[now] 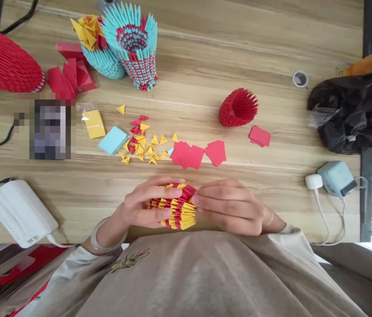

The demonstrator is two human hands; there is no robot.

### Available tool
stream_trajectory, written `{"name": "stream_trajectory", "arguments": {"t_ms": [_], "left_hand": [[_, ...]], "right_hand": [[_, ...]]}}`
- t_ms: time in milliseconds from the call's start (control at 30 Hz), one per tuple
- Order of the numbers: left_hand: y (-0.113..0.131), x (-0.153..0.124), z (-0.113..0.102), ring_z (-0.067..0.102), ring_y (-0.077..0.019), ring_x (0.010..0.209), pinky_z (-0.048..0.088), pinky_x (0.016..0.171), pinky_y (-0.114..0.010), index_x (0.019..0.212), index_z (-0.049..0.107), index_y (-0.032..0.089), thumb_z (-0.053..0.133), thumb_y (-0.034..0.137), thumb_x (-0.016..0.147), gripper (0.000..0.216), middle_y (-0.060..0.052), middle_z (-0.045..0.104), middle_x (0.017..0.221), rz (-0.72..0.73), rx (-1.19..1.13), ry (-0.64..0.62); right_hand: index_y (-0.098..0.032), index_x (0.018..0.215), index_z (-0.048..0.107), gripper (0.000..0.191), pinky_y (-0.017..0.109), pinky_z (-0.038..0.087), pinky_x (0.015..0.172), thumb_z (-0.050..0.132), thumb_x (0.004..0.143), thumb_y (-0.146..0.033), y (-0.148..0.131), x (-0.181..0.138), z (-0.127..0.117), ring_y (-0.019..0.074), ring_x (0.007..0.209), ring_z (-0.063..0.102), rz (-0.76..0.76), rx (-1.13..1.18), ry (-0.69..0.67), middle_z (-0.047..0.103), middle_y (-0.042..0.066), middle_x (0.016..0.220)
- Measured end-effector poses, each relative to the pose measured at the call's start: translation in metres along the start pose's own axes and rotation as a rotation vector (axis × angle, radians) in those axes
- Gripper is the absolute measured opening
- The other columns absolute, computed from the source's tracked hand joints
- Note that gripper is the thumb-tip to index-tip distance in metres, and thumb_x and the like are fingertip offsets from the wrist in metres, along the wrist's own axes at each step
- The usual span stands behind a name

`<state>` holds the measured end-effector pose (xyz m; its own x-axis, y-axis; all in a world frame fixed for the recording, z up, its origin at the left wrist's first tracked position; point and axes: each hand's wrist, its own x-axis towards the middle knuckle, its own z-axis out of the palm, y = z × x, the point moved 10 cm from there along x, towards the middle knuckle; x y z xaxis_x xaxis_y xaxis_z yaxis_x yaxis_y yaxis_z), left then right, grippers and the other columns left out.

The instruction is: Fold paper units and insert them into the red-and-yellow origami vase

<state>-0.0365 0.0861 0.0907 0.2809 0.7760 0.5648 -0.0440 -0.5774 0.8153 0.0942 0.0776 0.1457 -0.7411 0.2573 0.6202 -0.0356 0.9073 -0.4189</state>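
Close to the table's front edge, my left hand (151, 200) wraps round a red and yellow folded-paper vase (181, 213), which lies tilted on its side. My right hand (234, 207) is closed in a pinch at the vase's right rim, touching the red pieces there; whether a loose piece is between the fingertips is hidden. Beyond the hands lie several small yellow paper triangles (149, 152) with a few red triangles (133, 143) among them. Red paper slips (189, 155) are spread just right of these.
Taller blue and red paper vases (140, 66) stand at the back left, beside a big red paper piece (4, 61). A small red paper vase (237, 108) stands right of centre. A black plastic bag (354, 105), a charger (336, 178) and a white box (21, 213) sit toward the sides.
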Motion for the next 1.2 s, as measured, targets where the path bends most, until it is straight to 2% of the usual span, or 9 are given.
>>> {"name": "stream_trajectory", "arguments": {"t_ms": [67, 133, 433, 567, 700, 833, 900, 1067, 1200], "left_hand": [[0.012, -0.004, 0.003, 0.063, -0.0297, 0.113, 0.061, 0.088, -0.043, 0.101, 0.064, 0.023, 0.075, 0.019, 0.074, 0.030, -0.006, 0.067, 0.118, 0.219, 0.043, -0.005], [0.012, -0.006, 0.005, 0.061, -0.0316, 0.116, 0.060, 0.089, -0.044, 0.103, 0.062, 0.022, 0.080, 0.019, 0.068, 0.039, -0.009, 0.061, 0.128, 0.290, 0.090, -0.016], [-0.002, -0.004, 0.002, 0.063, -0.0277, 0.112, 0.059, 0.089, -0.045, 0.128, 0.051, 0.026, 0.079, 0.028, 0.071, 0.063, -0.012, 0.059, 0.132, 0.208, 0.088, -0.021], [-0.001, -0.004, 0.005, 0.061, -0.0281, 0.116, 0.057, 0.092, -0.047, 0.129, 0.051, 0.024, 0.076, 0.022, 0.073, 0.062, -0.012, 0.056, 0.135, 0.224, 0.114, -0.052], [0.002, -0.004, 0.007, 0.060, -0.0310, 0.116, 0.057, 0.093, -0.047, 0.127, 0.052, 0.018, 0.077, 0.020, 0.071, 0.062, -0.015, 0.057, 0.132, 0.271, 0.098, -0.078], [0.005, -0.004, 0.005, 0.060, -0.0302, 0.117, 0.056, 0.094, -0.045, 0.116, 0.059, 0.021, 0.079, 0.025, 0.071, 0.049, -0.011, 0.058, 0.133, 0.302, 0.113, -0.045], [0.006, -0.004, 0.006, 0.059, -0.0291, 0.118, 0.057, 0.094, -0.043, 0.116, 0.060, 0.023, 0.077, 0.023, 0.072, 0.047, -0.010, 0.058, 0.133, 0.265, 0.101, -0.046], [-0.004, -0.004, 0.003, 0.064, -0.0230, 0.111, 0.058, 0.089, -0.035, 0.128, 0.054, 0.023, 0.066, 0.024, 0.083, 0.047, -0.013, 0.063, 0.126, -0.072, -0.004, -0.027], [0.014, -0.006, 0.005, 0.064, -0.0231, 0.110, 0.053, 0.097, -0.038, 0.127, 0.055, 0.022, 0.068, 0.024, 0.080, 0.050, -0.014, 0.062, 0.127, 0.009, 0.155, -0.061]], "right_hand": [[-0.005, 0.089, 0.068, 0.018, 0.032, 0.061, 0.086, 0.050, 0.088, -0.007, 0.004, -0.001, -0.001, 0.0215, 0.096, 0.070, 0.047, -0.011, -0.001, 0.074, 0.017, 0.096], [-0.007, 0.090, 0.068, 0.014, 0.030, 0.060, 0.087, 0.055, 0.086, -0.007, 0.008, -0.001, -0.002, 0.0200, 0.097, 0.070, 0.088, -0.034, 0.006, 0.074, 0.016, 0.097], [-0.008, 0.090, 0.066, 0.014, 0.030, 0.060, 0.085, 0.053, 0.089, -0.008, 0.015, -0.004, 0.001, 0.0187, 0.095, 0.070, 0.062, -0.081, 0.099, 0.074, 0.015, 0.095], [-0.007, 0.091, 0.066, 0.012, 0.032, 0.061, 0.079, 0.055, 0.087, -0.007, 0.018, -0.005, -0.002, 0.0205, 0.095, 0.069, 0.099, -0.131, 0.128, 0.074, 0.015, 0.096], [-0.010, 0.093, 0.066, 0.013, 0.031, 0.060, 0.084, 0.053, 0.089, -0.009, 0.023, -0.003, 0.000, 0.0183, 0.099, 0.068, 0.176, -0.090, 0.073, 0.074, 0.012, 0.097], [-0.012, 0.088, 0.064, 0.017, 0.028, 0.061, 0.081, 0.048, 0.092, -0.011, 0.011, -0.004, -0.003, 0.0162, 0.092, 0.070, 0.010, -0.116, 0.170, 0.075, 0.011, 0.093], [-0.013, 0.087, 0.064, 0.018, 0.028, 0.061, 0.080, 0.047, 0.092, -0.012, 0.009, -0.006, -0.001, 0.0161, 0.091, 0.070, -0.012, -0.131, 0.168, 0.075, 0.011, 0.093], [-0.017, 0.090, 0.066, 0.018, 0.028, 0.060, 0.086, 0.050, 0.089, -0.009, 0.003, -0.008, -0.002, 0.0156, 0.098, 0.069, -0.010, -0.074, 0.075, 0.075, 0.007, 0.097], [-0.011, 0.100, 0.066, 0.022, 0.032, 0.060, 0.088, 0.046, 0.090, -0.009, 0.000, -0.007, -0.001, 0.0185, 0.098, 0.070, 0.022, -0.103, -0.016, 0.074, 0.011, 0.099]]}}
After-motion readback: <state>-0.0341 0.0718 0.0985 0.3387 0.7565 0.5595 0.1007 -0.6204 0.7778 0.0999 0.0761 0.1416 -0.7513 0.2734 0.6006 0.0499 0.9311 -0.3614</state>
